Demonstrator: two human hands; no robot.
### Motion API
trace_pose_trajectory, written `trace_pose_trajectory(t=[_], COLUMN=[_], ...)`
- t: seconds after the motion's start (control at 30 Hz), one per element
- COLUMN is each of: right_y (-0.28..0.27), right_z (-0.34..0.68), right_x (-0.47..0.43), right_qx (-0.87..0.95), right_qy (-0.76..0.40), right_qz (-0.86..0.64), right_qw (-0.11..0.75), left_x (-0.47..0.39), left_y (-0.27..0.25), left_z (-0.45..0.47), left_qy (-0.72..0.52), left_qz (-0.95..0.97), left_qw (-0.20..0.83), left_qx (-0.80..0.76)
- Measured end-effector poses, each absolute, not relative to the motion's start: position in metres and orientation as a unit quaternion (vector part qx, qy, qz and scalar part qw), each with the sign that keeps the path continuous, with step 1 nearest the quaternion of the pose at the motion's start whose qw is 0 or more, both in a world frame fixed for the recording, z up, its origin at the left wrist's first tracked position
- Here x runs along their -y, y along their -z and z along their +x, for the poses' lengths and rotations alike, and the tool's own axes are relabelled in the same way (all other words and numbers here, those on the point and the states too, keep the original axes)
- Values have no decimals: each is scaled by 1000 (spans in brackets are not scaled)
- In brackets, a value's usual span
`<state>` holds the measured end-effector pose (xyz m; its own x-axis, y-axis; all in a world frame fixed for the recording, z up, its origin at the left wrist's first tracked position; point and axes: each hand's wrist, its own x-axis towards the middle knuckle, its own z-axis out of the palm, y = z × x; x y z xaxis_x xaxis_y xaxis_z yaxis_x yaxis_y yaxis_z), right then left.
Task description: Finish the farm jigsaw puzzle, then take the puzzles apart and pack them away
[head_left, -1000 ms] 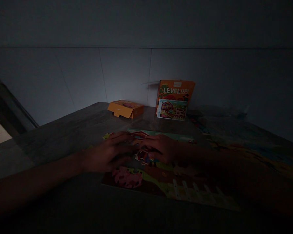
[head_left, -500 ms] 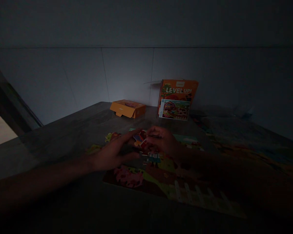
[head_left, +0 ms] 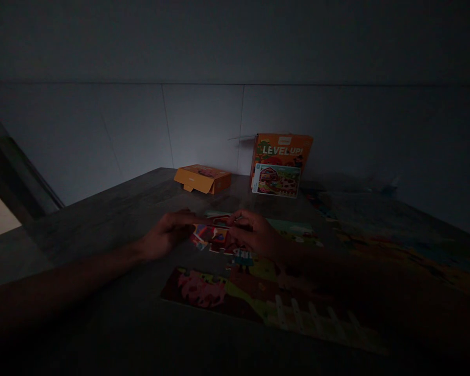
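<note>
In the dim head view, a jigsaw puzzle piece [head_left: 216,238] with a red and orange picture is held tilted between my hands. My left hand [head_left: 168,236] grips its left side, the index finger stretched along the top. My right hand [head_left: 256,234] pinches the right side between thumb and fingers. Below and behind lies a partly joined jigsaw puzzle [head_left: 250,292], showing a pink pig at the lower left and a white fence at the lower right. My right forearm covers part of its right side.
An orange box [head_left: 199,180] with an open flap lies at the back of the grey table [head_left: 113,209]. To its right stands an orange "LEVEL UP!" box [head_left: 282,149], a farm picture card [head_left: 276,181] leaning on it. Another colourful puzzle [head_left: 407,250] lies at the right.
My left hand has moved back to the left and closed on the puzzle piece. The piece now shows more of its printed face. The view has shifted slightly.
</note>
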<state>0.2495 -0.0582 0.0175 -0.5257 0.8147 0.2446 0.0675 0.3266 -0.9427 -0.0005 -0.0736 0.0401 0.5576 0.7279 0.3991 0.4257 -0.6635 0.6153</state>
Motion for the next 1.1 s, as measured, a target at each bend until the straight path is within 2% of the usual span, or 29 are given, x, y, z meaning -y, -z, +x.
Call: trace_pose_trajectory(t=[0.2,0.57,0.7,1.1], right_y=[-16,-18,-18,-19], right_z=[250,252,252,252], right_x=[54,57,57,58], right_qx=[761,780,807,823], right_qy=[-442,-410,-385,-365], right_qz=[-304,-324,-304,-300], right_qw=[365,346,329,315], left_x=[70,73,73,70], left_y=[-40,-40,-43,-43], left_z=[-7,-2,-9,-15], left_qy=[-297,-142,-102,-103], left_qz=[868,921,935,950], left_qw=[180,-27,-18,-3], left_qx=[-355,-361,-339,-295])
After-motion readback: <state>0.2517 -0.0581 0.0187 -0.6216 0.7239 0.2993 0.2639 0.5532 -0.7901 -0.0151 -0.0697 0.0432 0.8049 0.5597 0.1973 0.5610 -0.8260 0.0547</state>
